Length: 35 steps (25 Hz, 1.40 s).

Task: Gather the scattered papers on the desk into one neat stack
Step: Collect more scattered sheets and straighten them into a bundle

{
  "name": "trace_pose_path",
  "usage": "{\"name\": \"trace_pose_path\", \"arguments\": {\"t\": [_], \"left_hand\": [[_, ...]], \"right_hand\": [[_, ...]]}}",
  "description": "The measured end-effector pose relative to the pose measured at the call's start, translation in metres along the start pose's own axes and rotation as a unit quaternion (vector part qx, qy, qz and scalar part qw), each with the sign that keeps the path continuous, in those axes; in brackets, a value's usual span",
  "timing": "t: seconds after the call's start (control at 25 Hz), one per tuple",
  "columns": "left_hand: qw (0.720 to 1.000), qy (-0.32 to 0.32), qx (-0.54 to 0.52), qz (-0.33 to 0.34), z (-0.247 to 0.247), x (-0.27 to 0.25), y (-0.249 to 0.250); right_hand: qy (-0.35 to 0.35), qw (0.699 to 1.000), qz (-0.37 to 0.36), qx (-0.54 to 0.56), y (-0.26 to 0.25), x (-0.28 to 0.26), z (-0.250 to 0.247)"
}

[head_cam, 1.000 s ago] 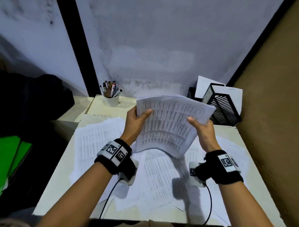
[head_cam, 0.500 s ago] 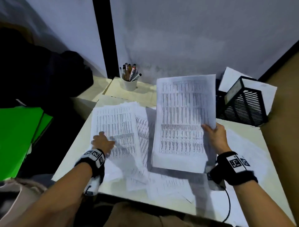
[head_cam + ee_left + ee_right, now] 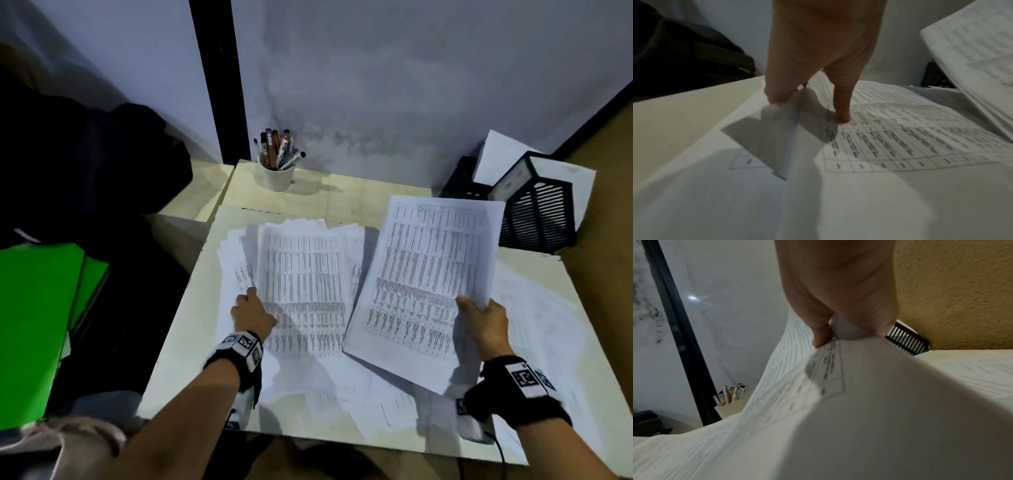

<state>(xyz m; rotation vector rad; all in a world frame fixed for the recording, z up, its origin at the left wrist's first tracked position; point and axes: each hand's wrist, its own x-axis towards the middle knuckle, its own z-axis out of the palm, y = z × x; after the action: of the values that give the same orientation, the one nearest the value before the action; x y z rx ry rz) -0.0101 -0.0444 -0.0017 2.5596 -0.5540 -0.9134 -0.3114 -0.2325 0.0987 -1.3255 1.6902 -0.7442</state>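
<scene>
Papers (image 3: 301,274) lie spread over the desk (image 3: 178,342), overlapping from its left half to the near edge. The right hand (image 3: 483,325) holds a stack (image 3: 428,274) lifted above the desk's right half, thumb on top and fingers curled beneath its right edge. The left hand (image 3: 251,313) pinches the left edge of a sheet (image 3: 890,129) on the desk, one finger pressing its printed face. A pen cup (image 3: 277,174) stands at the far edge, a black file rack (image 3: 534,219) at the far right.

Left hand (image 3: 251,313) left held stack (image 3: 428,277), now on desk papers (image 3: 301,274); right hand (image 3: 484,322) holds stack alone.
</scene>
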Motion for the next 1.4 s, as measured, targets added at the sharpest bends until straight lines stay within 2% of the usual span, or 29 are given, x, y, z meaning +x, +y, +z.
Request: {"name": "trace_pose_path", "arguments": {"t": [0.12, 0.24, 0.4, 0.52, 0.6, 0.64, 0.72, 0.88, 1.04, 1.2, 1.4], "left_hand": [[0.996, -0.018, -0.089, -0.004, 0.001, -0.002, 0.009], [0.984, -0.085, -0.156, 0.007, -0.008, -0.003, 0.012], [0.936, -0.214, -0.280, -0.001, -0.011, -0.016, 0.020], [0.894, -0.255, -0.367, -0.002, -0.003, -0.042, 0.036], [0.908, -0.230, -0.350, 0.009, 0.003, -0.052, 0.044], [0.932, -0.209, -0.293, 0.038, 0.005, -0.050, 0.044], [0.961, -0.161, -0.198, 0.107, 0.001, -0.041, 0.041], [0.978, -0.086, -0.144, 0.127, -0.036, -0.028, 0.032], [0.961, -0.014, -0.227, 0.156, -0.081, -0.024, 0.030], [0.944, 0.021, -0.275, 0.181, -0.114, -0.021, 0.032], [0.928, 0.089, -0.335, 0.133, -0.144, -0.008, 0.026]], "right_hand": [[0.015, 1.000, -0.001, 0.011, -0.006, -0.010, -0.005], [0.024, 1.000, 0.004, 0.004, -0.006, -0.010, -0.012], [0.012, 0.999, -0.002, -0.048, 0.000, 0.000, -0.022], [0.010, 0.998, -0.001, -0.059, 0.001, 0.006, -0.025], [0.010, 0.998, -0.007, -0.064, -0.002, 0.008, -0.026], [0.008, 0.998, -0.011, -0.067, -0.005, 0.008, -0.027], [0.006, 0.997, -0.020, -0.075, -0.012, 0.008, -0.032], [-0.004, 0.992, -0.033, -0.122, -0.013, 0.010, -0.044], [-0.021, 0.981, -0.023, -0.192, -0.006, 0.010, -0.047], [-0.038, 0.972, -0.014, -0.230, -0.001, 0.011, -0.045], [-0.042, 0.969, -0.001, -0.243, -0.007, 0.013, -0.044]]}}
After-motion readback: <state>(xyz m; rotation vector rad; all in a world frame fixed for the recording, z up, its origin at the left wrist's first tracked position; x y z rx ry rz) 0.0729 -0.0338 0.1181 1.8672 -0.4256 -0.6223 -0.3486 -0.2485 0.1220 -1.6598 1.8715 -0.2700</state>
